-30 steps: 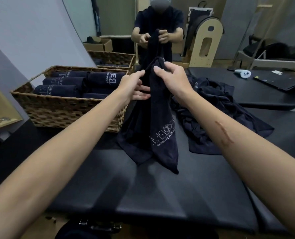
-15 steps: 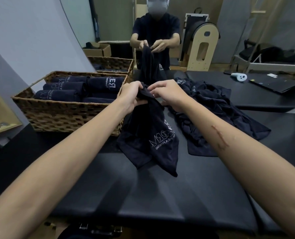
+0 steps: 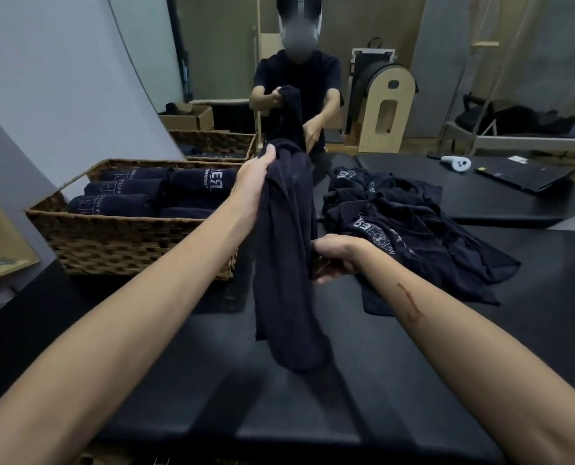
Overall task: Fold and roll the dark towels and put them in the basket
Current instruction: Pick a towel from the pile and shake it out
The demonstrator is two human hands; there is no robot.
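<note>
A black padded table (image 3: pixel 313 414) fills the lower half of the frame, with a second black surface (image 3: pixel 480 196) behind it at the right carrying a white controller (image 3: pixel 455 162) and a flat dark laptop (image 3: pixel 527 174). At the top centre a mirror shows the person's reflection (image 3: pixel 298 92); a wooden arched frame (image 3: pixel 388 119) stands at the upper right, and a cardboard box (image 3: pixel 188 117) sits behind the basket at the upper left.

The wicker basket (image 3: pixel 128 243) sits at the left middle of the frame, holding rolled dark towels (image 3: pixel 135 193) whose far rows are partly hidden by its rim. A loose heap of dark towels (image 3: pixel 410 229) lies at the right centre; how many are in it is hard to tell.

The held towel (image 3: pixel 289 263) hangs in the centre of the frame, its long axis running top to bottom, its lower end touching the table. The left hand (image 3: pixel 256 179) grips its bunched top, fingers curled round the cloth. The right hand (image 3: pixel 336 260) holds it midway down at its right edge, fingers curled and partly hidden behind the fabric.
</note>
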